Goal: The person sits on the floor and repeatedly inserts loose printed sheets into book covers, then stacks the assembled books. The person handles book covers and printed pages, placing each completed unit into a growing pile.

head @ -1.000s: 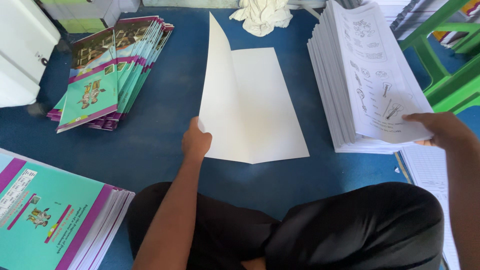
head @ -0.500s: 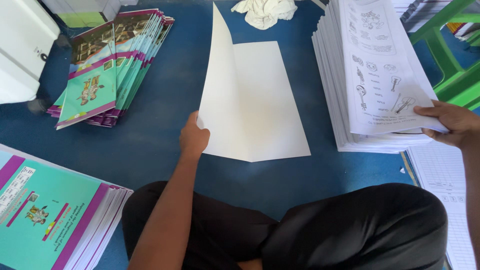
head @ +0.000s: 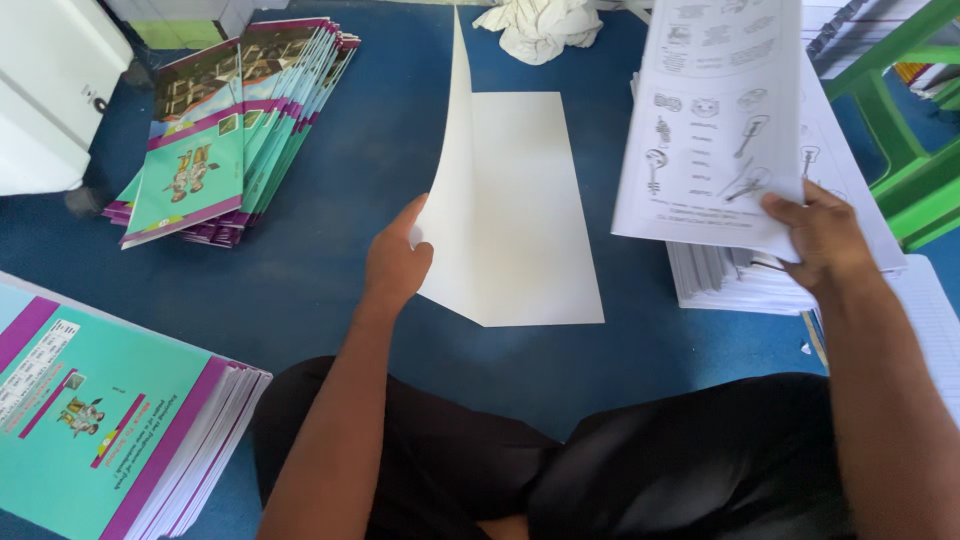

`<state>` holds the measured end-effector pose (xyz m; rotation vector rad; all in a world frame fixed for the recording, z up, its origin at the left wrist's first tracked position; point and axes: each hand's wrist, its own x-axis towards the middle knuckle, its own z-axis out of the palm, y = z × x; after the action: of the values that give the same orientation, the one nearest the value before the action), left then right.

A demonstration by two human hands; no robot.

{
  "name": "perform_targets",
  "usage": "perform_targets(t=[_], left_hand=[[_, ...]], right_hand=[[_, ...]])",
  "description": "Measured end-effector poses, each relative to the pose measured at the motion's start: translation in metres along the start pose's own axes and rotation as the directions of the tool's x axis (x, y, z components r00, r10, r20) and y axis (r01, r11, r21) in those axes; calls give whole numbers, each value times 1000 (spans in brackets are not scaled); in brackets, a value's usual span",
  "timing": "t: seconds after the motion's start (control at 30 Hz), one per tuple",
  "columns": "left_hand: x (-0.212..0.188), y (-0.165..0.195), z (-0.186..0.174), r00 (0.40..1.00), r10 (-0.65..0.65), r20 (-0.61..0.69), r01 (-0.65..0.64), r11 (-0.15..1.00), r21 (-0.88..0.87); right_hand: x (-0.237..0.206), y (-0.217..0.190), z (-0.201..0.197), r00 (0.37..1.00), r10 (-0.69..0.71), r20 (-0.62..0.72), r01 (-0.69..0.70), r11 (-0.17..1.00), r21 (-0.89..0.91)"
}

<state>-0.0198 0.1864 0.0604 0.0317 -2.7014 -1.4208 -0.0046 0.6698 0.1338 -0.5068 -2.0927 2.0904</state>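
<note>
A large blank white folded sheet point(head: 530, 210) lies on the blue floor in front of me. My left hand point(head: 396, 262) grips its left half by the edge and holds that half raised almost upright. My right hand point(head: 822, 235) holds a thin bundle of printed black-and-white pages point(head: 715, 120) lifted above the tall stack of printed pages point(head: 740, 275) at the right. My crossed legs in black trousers fill the bottom of the view.
A fanned pile of teal and purple booklets point(head: 225, 130) lies at the upper left, and another pile of the same booklets point(head: 95, 420) sits at the lower left. A white cloth point(head: 540, 28) lies at the top. Green furniture legs point(head: 900, 130) stand at the right, a white cabinet point(head: 45, 90) at far left.
My right hand has lifted a bundle of printed pages off the stack and up toward the middle. My left hand has raised the left half of the blank sheet steeper.
</note>
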Motion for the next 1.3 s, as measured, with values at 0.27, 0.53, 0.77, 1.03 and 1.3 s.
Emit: perform_targets(t=[0.27, 0.53, 0.77, 1.03, 1.3], left_hand=[[0, -5, -5, 990, 141, -24, -141, 990, 4], [-4, -1, -8, 983, 183, -9, -183, 983, -17], [0, -9, 1, 985, 172, 9, -172, 984, 45], [-1, -9, 8, 991, 135, 25, -135, 990, 28], [-2, -12, 12, 979, 205, -8, -205, 978, 39]], right_hand=[[-11, 29, 84, 999, -18, 47, 15, 998, 53], [-14, 83, 145, 991, 48, 126, -31, 990, -135], [-8, 132, 167, 975, 113, 192, -62, 965, -253], [-17, 147, 176, 972, 128, 198, -43, 923, -382], [-23, 150, 178, 967, 106, 232, -21, 941, -338]])
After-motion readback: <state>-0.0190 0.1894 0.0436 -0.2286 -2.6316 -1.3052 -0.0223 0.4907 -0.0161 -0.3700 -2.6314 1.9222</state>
